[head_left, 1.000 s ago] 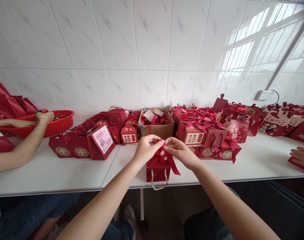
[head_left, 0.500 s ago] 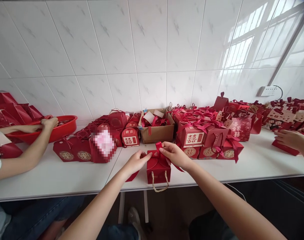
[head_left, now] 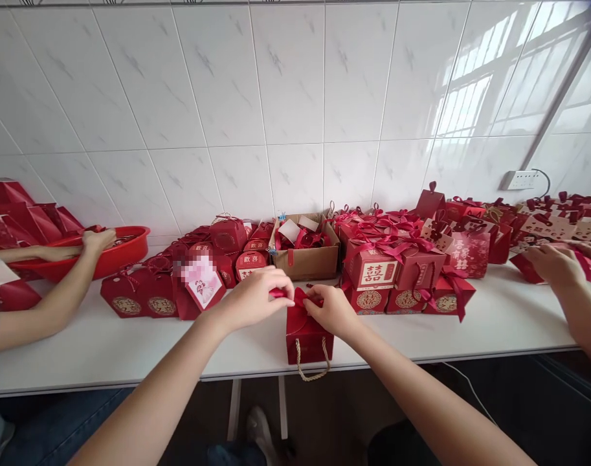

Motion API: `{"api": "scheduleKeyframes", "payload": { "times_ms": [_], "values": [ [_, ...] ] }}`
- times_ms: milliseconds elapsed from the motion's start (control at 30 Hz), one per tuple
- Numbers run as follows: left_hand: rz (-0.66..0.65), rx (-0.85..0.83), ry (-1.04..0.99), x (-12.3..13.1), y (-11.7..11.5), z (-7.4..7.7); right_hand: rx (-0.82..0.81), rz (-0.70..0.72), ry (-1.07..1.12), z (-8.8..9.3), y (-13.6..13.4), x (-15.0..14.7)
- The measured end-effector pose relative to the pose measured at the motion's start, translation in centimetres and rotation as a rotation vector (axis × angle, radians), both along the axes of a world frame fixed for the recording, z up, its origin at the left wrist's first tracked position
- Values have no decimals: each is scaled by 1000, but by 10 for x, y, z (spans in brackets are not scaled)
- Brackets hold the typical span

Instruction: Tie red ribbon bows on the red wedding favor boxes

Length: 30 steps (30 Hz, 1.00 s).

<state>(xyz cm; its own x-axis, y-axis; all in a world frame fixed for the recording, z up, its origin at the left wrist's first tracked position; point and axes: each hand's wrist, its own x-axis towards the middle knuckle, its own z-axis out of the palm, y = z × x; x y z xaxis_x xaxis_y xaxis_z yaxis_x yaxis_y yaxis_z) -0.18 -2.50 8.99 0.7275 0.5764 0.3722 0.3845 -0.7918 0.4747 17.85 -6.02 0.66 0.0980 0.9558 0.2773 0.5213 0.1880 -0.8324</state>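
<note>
Left fingers and right fingers on red ribbon atop a box (rope handle in front)

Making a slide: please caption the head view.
Left hand and right hand pinch red ribbon atop a rope-handled red box on a white table.

Okay, my tally: one red gift box with a rope handle, one cardboard carton, one red plastic basin, one wall socket. Gold-medallion boxes, I get five clearly: two on the left, three on the right. Two double-happiness boxes with white panels, one pink-card box. Two counter legs, one shoe showing. The heaped ribboned boxes overlap too much to count, sorry.
</note>
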Motion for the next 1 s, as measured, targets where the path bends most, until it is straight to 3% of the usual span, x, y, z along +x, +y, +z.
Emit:
{"api": "scheduleKeyframes", "payload": {
  "times_ms": [133,233,333,433,500,667,767,867,1000],
  "values": [
    [-85,117,91,28,8,25,78,103,-100,2,-7,4],
    [-175,146,136,50,24,25,95,194,-111,3,-11,8],
    [-143,179,25,60,42,9,70,156,-33,1,-9,10],
    [88,199,-190,50,48,-14,41,116,26,-2,-5,9],
    [162,153,-240,37,44,-29,28,135,61,-3,-4,9],
    [75,-110,-241,15,18,-61,31,165,123,-5,-5,9],
    [73,-126,-367,15,9,-75,33,136,162,-7,-6,9],
    [14,-175,-401,17,6,-83,38,125,215,-9,-5,10],
    [27,-223,-403,18,10,-84,58,148,223,-8,-5,11]
  ]
}}
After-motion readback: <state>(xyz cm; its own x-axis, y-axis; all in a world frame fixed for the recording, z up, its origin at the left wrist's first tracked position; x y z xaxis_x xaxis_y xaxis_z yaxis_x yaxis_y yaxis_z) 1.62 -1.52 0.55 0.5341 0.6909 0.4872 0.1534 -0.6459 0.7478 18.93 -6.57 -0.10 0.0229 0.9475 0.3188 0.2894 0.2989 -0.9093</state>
